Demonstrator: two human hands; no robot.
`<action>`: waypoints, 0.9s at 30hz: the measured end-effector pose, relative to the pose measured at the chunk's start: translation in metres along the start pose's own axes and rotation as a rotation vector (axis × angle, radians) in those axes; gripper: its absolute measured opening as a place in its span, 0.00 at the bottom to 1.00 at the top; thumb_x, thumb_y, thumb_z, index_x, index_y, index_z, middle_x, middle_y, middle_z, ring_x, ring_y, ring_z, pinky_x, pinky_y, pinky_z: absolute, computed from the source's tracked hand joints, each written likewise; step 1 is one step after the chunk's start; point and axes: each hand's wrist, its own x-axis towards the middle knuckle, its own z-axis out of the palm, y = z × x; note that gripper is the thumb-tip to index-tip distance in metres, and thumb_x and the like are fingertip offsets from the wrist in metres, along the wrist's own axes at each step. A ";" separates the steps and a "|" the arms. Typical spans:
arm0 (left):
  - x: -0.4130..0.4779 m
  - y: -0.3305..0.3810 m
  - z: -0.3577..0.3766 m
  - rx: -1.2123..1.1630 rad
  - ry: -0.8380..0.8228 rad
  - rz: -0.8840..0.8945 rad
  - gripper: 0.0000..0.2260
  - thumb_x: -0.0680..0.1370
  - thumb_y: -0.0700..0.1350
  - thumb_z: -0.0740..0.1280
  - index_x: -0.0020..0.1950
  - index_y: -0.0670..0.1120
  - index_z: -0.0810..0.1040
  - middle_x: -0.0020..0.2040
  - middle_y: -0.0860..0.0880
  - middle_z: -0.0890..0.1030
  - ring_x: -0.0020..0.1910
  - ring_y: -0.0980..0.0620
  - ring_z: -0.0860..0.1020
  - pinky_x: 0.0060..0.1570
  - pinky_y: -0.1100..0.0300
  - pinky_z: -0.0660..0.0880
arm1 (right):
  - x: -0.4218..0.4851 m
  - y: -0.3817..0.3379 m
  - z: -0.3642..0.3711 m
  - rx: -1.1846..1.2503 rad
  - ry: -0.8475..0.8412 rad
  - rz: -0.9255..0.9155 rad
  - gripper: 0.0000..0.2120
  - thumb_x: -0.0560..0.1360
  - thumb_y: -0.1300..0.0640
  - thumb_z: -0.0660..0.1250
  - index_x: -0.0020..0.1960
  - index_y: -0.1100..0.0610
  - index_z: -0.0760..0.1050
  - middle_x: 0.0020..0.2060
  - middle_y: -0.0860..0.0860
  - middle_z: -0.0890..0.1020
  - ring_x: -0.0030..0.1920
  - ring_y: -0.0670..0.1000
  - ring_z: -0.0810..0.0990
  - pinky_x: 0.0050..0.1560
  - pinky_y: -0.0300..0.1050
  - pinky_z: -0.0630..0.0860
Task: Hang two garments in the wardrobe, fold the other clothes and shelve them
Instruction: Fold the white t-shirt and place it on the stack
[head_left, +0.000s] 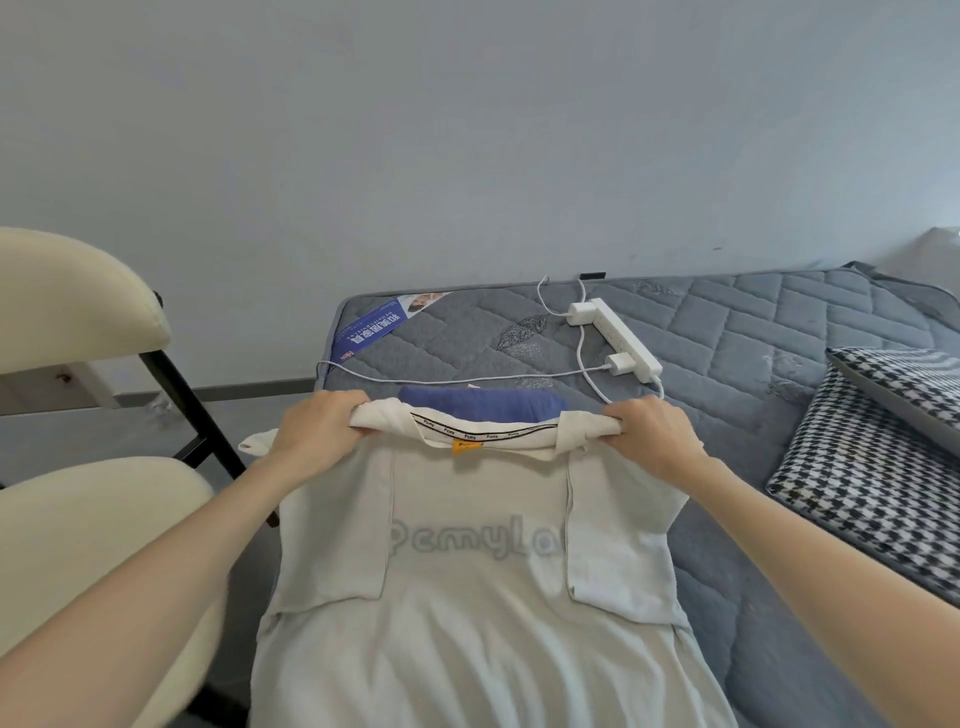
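White shirt (467, 571) gripped between left hand (317, 431) and right hand (649, 436).

The grey quilted mattress (727, 322) bears a white power strip (626, 340) with cables (467, 368), a blue label (371, 330) at its far corner and houndstooth cushions (872, 467) at right. A folded blue garment (478, 402) and a white T-shirt (467, 582) lie nearer.
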 end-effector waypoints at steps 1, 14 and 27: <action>-0.002 0.004 -0.007 0.010 0.014 0.003 0.04 0.75 0.48 0.67 0.44 0.49 0.78 0.40 0.48 0.80 0.43 0.43 0.77 0.35 0.56 0.66 | -0.003 -0.001 -0.007 -0.015 0.027 0.015 0.06 0.75 0.52 0.66 0.39 0.47 0.76 0.36 0.49 0.78 0.44 0.57 0.79 0.35 0.46 0.66; 0.043 0.051 -0.080 0.032 0.191 0.013 0.07 0.75 0.48 0.66 0.40 0.47 0.74 0.39 0.46 0.79 0.41 0.41 0.76 0.35 0.56 0.66 | 0.017 -0.002 -0.088 -0.022 0.355 0.121 0.09 0.76 0.48 0.63 0.40 0.50 0.76 0.36 0.48 0.78 0.40 0.55 0.77 0.34 0.45 0.62; 0.067 0.080 -0.079 0.017 0.329 0.103 0.08 0.78 0.46 0.63 0.43 0.43 0.73 0.41 0.44 0.79 0.40 0.40 0.75 0.33 0.55 0.62 | 0.028 0.015 -0.103 -0.083 0.523 0.192 0.05 0.73 0.60 0.65 0.40 0.57 0.78 0.38 0.54 0.80 0.41 0.58 0.76 0.42 0.46 0.56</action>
